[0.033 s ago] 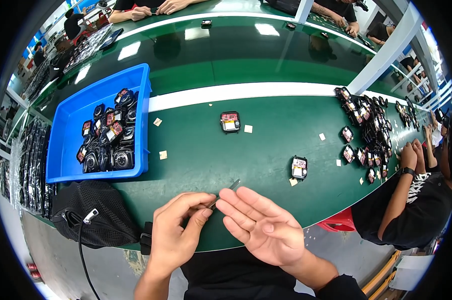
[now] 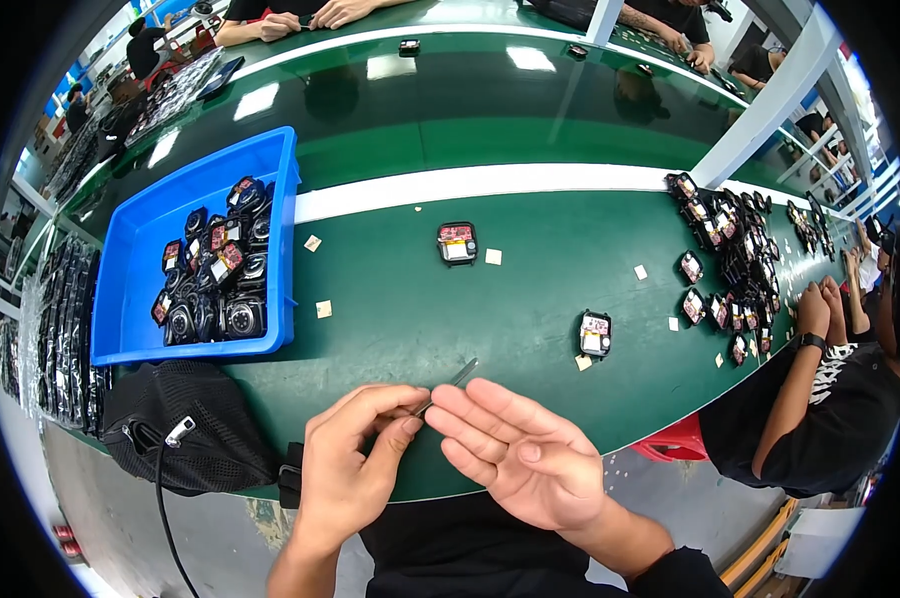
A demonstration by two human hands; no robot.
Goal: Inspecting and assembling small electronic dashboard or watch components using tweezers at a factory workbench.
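Note:
My left hand (image 2: 355, 448) is closed in a pinch on a thin, dark metal tool (image 2: 463, 372), whose narrow tip points away and to the right. Its exact kind is unclear, as the fingers hide most of it. Close beside it, my right hand (image 2: 534, 458) is open, palm up, fingers stretched, with nothing on the palm. Its fingertips lie against or just next to the tool. Farther off on the green table (image 2: 390, 329) lies a black watch-like case (image 2: 457, 243) with its inside parts showing. A similar case (image 2: 595, 334) rests to the right, beside a small pale square.
A blue bin (image 2: 131, 299) with many watch-like cases stands at the left. Near it are a black mesh bag (image 2: 186, 429) and stacked plastic-wrapped trays (image 2: 66, 329). More cases (image 2: 729, 229) are heaped at the right, near a co-worker's arm (image 2: 793, 399). A grey post (image 2: 769, 100) rises behind.
My right hand has shifted very slightly left and down. The left hand keeps its grip on the thin metal tool.

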